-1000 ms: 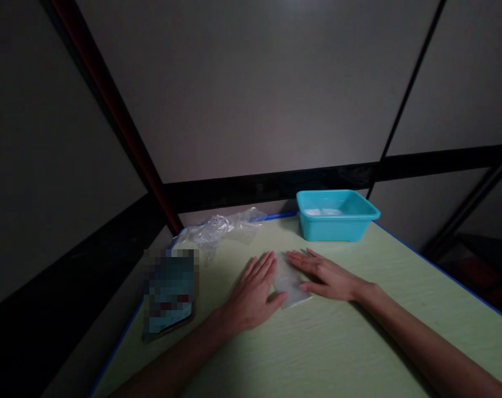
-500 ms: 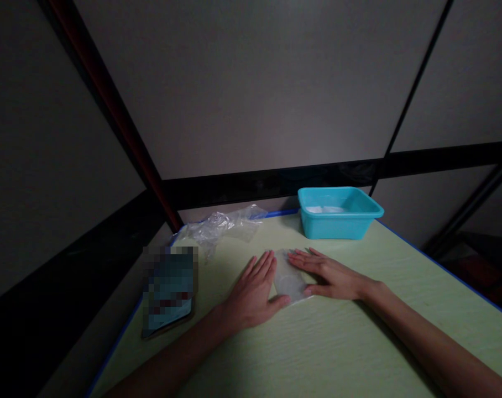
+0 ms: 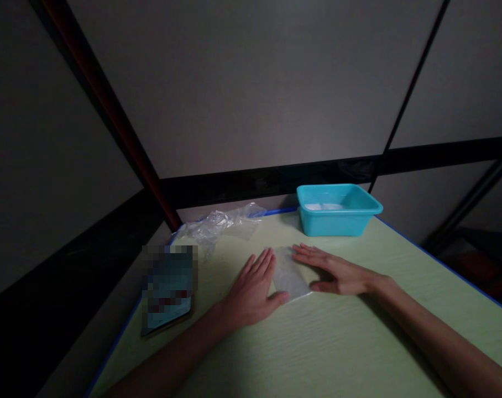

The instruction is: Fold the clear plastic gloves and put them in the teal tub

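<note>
A clear plastic bag (image 3: 291, 276) lies flat on the pale green table (image 3: 317, 348). My left hand (image 3: 255, 290) rests flat, palm down, over the bag's left edge, fingers stretched out and thumb apart. At the bag's right side, my right hand (image 3: 334, 271) is palm down with its fingers extended; its fingertips are at the upper right edge and its thumb is by the lower right corner. Neither hand grips anything. Whatever lies under the palms is hidden.
A turquoise plastic basin (image 3: 338, 221) with something white inside stands at the back right. Crumpled clear plastic (image 3: 221, 224) lies along the back left edge. A phone-like device (image 3: 170, 293), its screen blurred out, is at the left. A panelled wall (image 3: 251, 88) rises behind the table.
My right hand has slid slightly right and away from me, uncovering more of the bag. My left hand stays in nearly the same place.
</note>
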The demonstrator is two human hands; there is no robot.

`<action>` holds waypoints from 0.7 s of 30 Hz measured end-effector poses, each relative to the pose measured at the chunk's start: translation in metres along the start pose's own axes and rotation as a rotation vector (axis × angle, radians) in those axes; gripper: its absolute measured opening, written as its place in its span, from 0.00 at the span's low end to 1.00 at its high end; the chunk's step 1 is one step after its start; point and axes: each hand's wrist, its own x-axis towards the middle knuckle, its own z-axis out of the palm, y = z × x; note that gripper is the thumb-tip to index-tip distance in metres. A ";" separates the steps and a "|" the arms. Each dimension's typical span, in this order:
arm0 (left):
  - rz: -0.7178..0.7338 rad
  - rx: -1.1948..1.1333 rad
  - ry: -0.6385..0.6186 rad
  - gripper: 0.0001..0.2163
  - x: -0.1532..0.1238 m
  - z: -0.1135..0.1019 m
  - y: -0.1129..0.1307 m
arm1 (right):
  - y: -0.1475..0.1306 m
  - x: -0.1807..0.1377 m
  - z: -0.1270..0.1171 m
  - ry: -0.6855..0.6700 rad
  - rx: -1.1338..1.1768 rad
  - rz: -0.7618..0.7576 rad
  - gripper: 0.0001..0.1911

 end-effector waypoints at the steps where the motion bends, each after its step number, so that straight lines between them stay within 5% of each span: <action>1: 0.000 -0.001 0.002 0.34 0.000 0.000 0.000 | 0.000 0.000 0.001 0.001 0.001 -0.004 0.36; 21: -0.011 0.021 -0.015 0.33 0.000 -0.002 0.002 | -0.002 0.001 0.002 -0.022 -0.061 -0.013 0.36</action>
